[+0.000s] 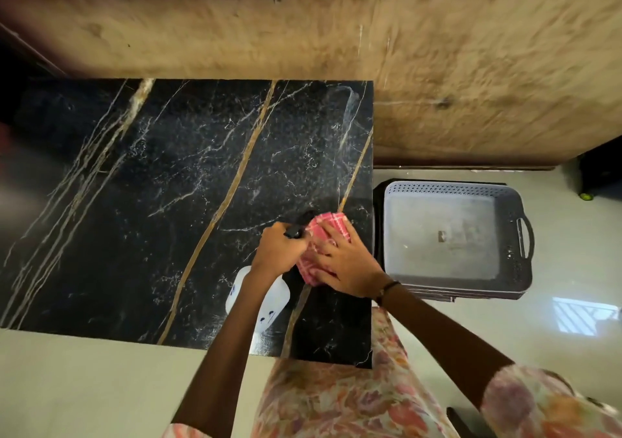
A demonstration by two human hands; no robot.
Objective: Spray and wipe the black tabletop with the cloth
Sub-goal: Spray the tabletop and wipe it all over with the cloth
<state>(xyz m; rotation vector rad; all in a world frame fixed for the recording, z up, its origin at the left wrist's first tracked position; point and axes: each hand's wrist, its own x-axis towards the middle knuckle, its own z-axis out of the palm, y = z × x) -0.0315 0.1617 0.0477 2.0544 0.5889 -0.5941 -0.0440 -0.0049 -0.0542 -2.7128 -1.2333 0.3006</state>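
Note:
The black marble-patterned tabletop point(175, 202) with gold and white veins fills the middle of the head view. My left hand point(279, 247) is closed around the black trigger head of a translucent white spray bottle point(269, 306), whose body shows under my wrist. A folded red-and-white checked cloth point(324, 229) lies on the tabletop near its right edge. My right hand point(346, 262) rests on the cloth with its fingers spread, covering the cloth's near part. The two hands sit side by side, almost touching.
A grey perforated plastic tray with handles point(451, 198) sits on a low black stand just right of the table. A rough brown wall point(336, 33) runs behind. Pale glossy floor point(67, 387) surrounds the table's near and right sides. My floral garment is below.

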